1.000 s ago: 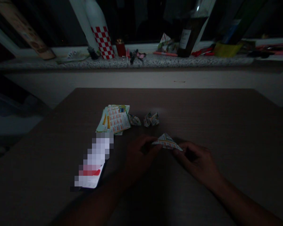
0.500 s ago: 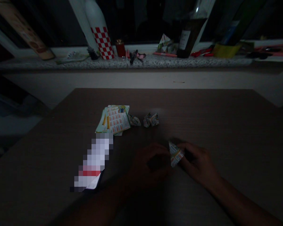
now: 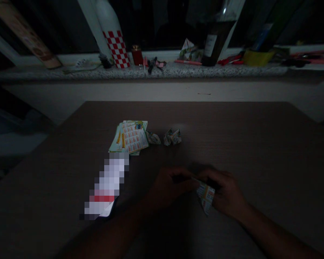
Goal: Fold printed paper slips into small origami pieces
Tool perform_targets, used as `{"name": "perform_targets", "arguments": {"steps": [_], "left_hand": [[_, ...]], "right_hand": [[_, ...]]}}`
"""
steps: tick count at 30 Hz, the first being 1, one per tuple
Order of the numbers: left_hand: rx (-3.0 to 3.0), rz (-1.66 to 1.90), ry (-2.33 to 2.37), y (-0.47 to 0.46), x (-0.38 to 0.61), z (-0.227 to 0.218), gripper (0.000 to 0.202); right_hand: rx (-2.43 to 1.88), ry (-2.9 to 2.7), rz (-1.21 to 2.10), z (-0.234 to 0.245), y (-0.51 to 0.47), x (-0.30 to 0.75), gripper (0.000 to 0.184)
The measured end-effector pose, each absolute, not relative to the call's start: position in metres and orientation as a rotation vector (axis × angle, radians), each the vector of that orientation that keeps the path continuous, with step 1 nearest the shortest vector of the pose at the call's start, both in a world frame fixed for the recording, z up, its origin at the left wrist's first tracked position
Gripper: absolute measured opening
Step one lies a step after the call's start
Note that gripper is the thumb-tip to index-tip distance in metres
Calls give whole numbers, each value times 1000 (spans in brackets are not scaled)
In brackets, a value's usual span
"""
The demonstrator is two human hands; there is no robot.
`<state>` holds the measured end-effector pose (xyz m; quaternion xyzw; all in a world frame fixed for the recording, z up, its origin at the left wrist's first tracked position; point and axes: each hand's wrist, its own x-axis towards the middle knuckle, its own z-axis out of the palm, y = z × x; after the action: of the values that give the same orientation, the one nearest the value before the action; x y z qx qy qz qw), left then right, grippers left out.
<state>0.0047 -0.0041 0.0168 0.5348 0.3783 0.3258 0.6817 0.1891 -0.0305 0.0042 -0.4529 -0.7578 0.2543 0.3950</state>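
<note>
A: Grip, both hands: the left hand (image 3: 167, 187) and the right hand (image 3: 224, 192) meet low over the dark desk (image 3: 245, 144), fingers closed on one small folded printed paper (image 3: 206, 196). The left pinches its upper corner. The right holds the side. The lower tip of the paper points down toward the person.

B: Paper lifted or flat on the desk?

A: Cannot tell. Light is poor, and the hands shade the surface beneath.

B: What lies beyond the grip?

A: Farther away and to the left of it, a fanned stack of printed sheets (image 3: 130, 138), green borders, orange grids. Just right of the stack, one small folded paper piece (image 3: 153, 137). Right of that, near it but apart, a second crumpled-looking folded piece (image 3: 172, 136). Both sit well apart from the hands.

B: Closer in?

A: Left of the left hand, a phone (image 3: 106, 187) lies slanted on the desk, screen lit. Its near end is level with the left forearm.

B: Background?

A: A speckled stone windowsill (image 3: 140, 72) runs past the far edge of the desk. On it, a white bottle with a red-and-white checked base (image 3: 116, 48), a small red jar (image 3: 137, 55) just beside it, a dark wine bottle (image 3: 213, 45) farther right, a folded paper figure (image 3: 189, 50) left of the wine bottle, and red pens (image 3: 229, 59) to its right.
</note>
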Motion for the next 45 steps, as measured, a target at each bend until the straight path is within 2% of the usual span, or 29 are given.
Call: {"name": "perform_targets", "arguments": {"steps": [5, 15, 18, 24, 29, 31, 34, 37, 41, 45], "left_hand": [[1196, 661, 887, -4, 6, 19, 14], [1226, 549, 876, -5, 2, 18, 17], [1180, 594, 863, -4, 3, 18, 18], [955, 795, 869, 3, 3, 9, 32], [863, 918, 862, 5, 5, 0, 35], [910, 906, 878, 4, 4, 1, 35], [1079, 907, 903, 0, -1, 9, 28], [1382, 951, 869, -1, -9, 19, 43], [1815, 890, 711, 2, -16, 26, 26], [1892, 909, 642, 6, -16, 26, 17]], "right_hand": [[-1184, -1790, 880, 1, -31, 186, 13], [-1185, -1557, 1236, 5, -33, 183, 19], [-1150, -1489, 1185, 8, -32, 182, 21], [-1059, -1385, 900, 4, -34, 189, 16], [-978, -1695, 687, 3, -35, 192, 24], [-967, -1780, 614, 6, -34, 191, 14], [-987, -1791, 558, 11, -32, 191, 14], [-968, -1842, 568, 14, -30, 195, 13], [-891, -1954, 666, 19, -31, 200, 12], [-892, -1933, 733, 22, -32, 198, 12]]}}
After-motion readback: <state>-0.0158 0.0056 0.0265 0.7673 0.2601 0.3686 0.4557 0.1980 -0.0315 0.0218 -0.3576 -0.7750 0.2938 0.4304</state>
